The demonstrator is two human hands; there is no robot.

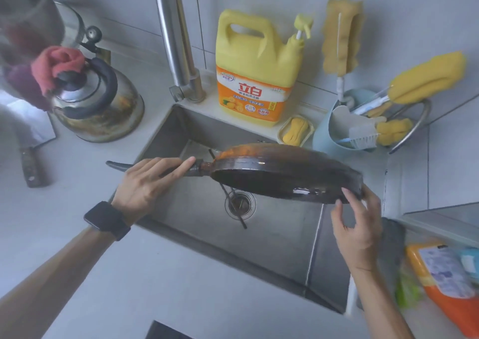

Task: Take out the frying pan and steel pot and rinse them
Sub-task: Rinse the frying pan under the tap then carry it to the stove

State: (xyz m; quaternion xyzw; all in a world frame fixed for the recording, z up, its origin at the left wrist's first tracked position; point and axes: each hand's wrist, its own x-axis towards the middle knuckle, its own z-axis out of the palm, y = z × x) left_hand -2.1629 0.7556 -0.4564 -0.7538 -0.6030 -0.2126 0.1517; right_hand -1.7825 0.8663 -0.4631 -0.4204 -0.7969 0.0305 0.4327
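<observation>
A dark, blackened frying pan (280, 175) hangs over the steel sink (272, 235), tilted so that its underside faces me. My left hand (147, 183) grips its black handle, with a dark watch on that wrist. My right hand (360, 224) holds the pan's far right rim with fingers and thumb. The tall steel faucet (176, 40) rises behind the sink and no water is running. No steel pot shows in this view. Two dark chopsticks lie across the drain (239, 205).
A steel kettle (96, 102) with a red cloth stands left of the sink, a knife (32, 165) beside it. A yellow detergent jug (255, 71), soap dish (295, 130) and blue brush holder (329, 134) line the back. Orange packaging (445, 284) lies at right.
</observation>
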